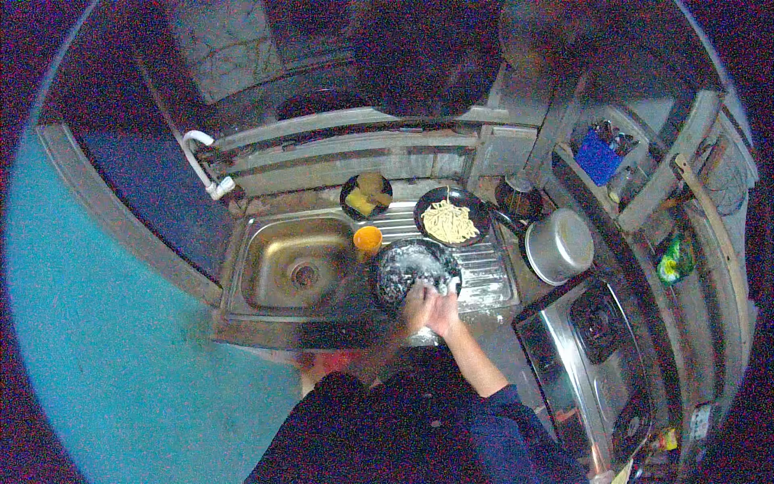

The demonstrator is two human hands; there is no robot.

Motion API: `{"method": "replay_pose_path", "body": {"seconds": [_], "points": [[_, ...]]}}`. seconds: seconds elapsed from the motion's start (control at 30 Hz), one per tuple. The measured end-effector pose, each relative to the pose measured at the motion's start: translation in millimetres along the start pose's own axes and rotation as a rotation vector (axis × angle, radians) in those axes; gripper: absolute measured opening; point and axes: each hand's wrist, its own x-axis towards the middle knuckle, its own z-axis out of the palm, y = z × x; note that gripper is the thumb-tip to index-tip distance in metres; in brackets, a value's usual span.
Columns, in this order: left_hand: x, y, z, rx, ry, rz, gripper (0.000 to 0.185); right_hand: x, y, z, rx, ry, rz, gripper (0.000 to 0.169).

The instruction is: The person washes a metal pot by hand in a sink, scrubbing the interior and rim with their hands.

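Both hands meet over the near right part of a dark round pan or plate (399, 266) dusted with white powder. My left hand (416, 307) is blurred, and its fingers lie over the powder. Pressed close beside it is my right hand (444, 311), with white powder on its fingertips at the rim. Whether anything lies between the hands cannot be seen. Behind the powdered vessel, a black frying pan (423, 225) holds a heap of pale cut strips (448, 222) that look like dough or noodles. An orange cup (367, 239) stands to the left, close to the rim.
A steel sink basin (272, 266) lies left, with a white tap (199, 163) behind it. A dark bowl (346, 204) holds yellow and brown items. To the right are an upturned metal pot (559, 245), a gas stove (580, 351) and shelves with a blue container (597, 156).
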Motion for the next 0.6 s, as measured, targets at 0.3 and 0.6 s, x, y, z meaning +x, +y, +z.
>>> {"method": "replay_pose_path", "body": {"seconds": [0.3,0.6], "points": [[-4.8,33.0,-11.8,0.043,-0.259,-0.039,0.061,8.3,-7.7,-6.4,-0.259,0.367,-0.241,0.08],[1.9,-12.9,10.3,0.257,-0.362,0.053,0.062,2.9,23.6,38.7,-0.277,0.466,-0.249,0.08]]}}
